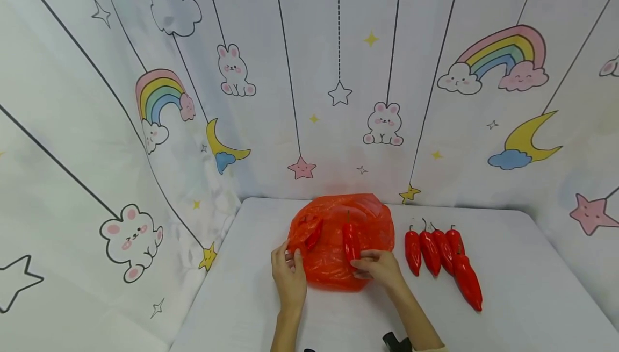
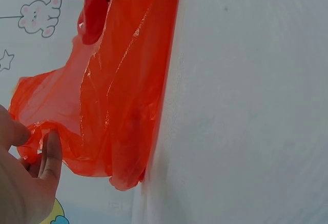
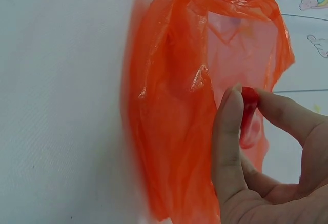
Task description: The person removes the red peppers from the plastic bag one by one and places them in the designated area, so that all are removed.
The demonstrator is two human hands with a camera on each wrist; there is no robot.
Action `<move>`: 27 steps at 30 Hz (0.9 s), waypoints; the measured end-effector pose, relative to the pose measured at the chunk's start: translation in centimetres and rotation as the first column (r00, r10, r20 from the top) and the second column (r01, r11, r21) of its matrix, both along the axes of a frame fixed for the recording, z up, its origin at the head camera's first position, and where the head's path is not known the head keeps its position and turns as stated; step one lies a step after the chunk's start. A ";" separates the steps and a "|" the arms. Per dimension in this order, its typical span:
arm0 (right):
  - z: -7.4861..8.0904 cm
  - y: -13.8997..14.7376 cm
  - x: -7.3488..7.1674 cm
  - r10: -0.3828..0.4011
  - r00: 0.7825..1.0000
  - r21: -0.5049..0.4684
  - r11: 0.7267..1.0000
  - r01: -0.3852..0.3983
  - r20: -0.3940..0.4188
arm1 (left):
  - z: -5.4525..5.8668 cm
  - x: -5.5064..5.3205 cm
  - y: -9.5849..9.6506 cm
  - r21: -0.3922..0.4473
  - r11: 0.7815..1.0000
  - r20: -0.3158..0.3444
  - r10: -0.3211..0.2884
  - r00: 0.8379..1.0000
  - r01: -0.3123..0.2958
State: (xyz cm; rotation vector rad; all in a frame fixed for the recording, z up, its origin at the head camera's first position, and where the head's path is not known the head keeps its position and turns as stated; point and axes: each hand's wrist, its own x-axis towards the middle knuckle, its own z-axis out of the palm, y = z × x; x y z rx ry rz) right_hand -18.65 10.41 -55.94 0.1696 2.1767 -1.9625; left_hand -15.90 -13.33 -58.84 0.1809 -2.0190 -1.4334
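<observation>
A thin red plastic bag (image 1: 329, 275) lies spread on the white table. My left hand (image 1: 290, 279) pinches its left edge between thumb and fingers, and the left wrist view shows the film bunched in that grip. In my right hand (image 1: 379, 268), thumb and fingers pinch the lower end of a red chili pepper (image 1: 350, 242), held over the bag with its stem pointing away from me. The right wrist view shows this pepper (image 3: 249, 114) between thumb and fingertip. Another red pepper (image 1: 314, 234) shows at the bag's left part, near my left hand, partly covered by the film.
Several red chili peppers (image 1: 429, 252) lie side by side on the table (image 1: 522, 277) to the right of the bag. A black object (image 1: 397, 342) sits at the bottom edge by my right forearm. A patterned cloth backdrop (image 1: 338, 137) rises behind the table.
</observation>
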 end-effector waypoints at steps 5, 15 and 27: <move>0.4 0.5 0.6 -0.006 1.000 0.013 1.000 0.006 0.004 | -0.1 0.0 0.1 -0.013 1.000 -0.020 0.009 1.000 -0.009; 0.7 1.6 1.3 -0.039 0.999 0.018 0.999 0.039 0.000 | 0.0 -0.1 0.2 -0.029 0.999 -0.057 0.024 0.998 -0.026; 0.6 2.9 2.0 -0.076 0.997 0.053 0.996 0.077 -0.010 | -0.2 -0.1 0.2 -0.042 0.999 -0.062 0.020 0.998 -0.023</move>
